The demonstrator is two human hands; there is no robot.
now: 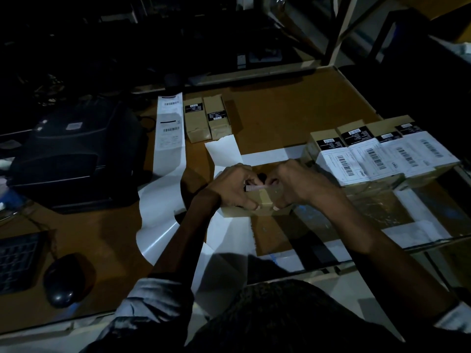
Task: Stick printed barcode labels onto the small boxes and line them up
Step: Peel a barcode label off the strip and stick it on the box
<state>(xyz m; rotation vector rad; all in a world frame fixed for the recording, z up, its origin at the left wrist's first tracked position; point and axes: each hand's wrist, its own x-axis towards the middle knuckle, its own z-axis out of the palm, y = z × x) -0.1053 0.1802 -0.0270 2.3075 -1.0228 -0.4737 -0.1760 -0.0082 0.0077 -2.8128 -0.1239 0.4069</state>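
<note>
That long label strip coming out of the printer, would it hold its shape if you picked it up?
Probably not. The strip already curls and bows where it runs off toward the table edge, so it looks thin and floppy. It seems light, likely to slide or flutter if pushed. Its glossy backing may be slippery.

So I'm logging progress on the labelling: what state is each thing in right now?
Left hand: grips held box.
Right hand: grips held box.
Held box: in both hands, label not visible.
Right row: four boxes side by side, white barcode labels on.
Far boxes: two side by side, no white label.
Label strip: hangs from printer, labels remaining.
</note>
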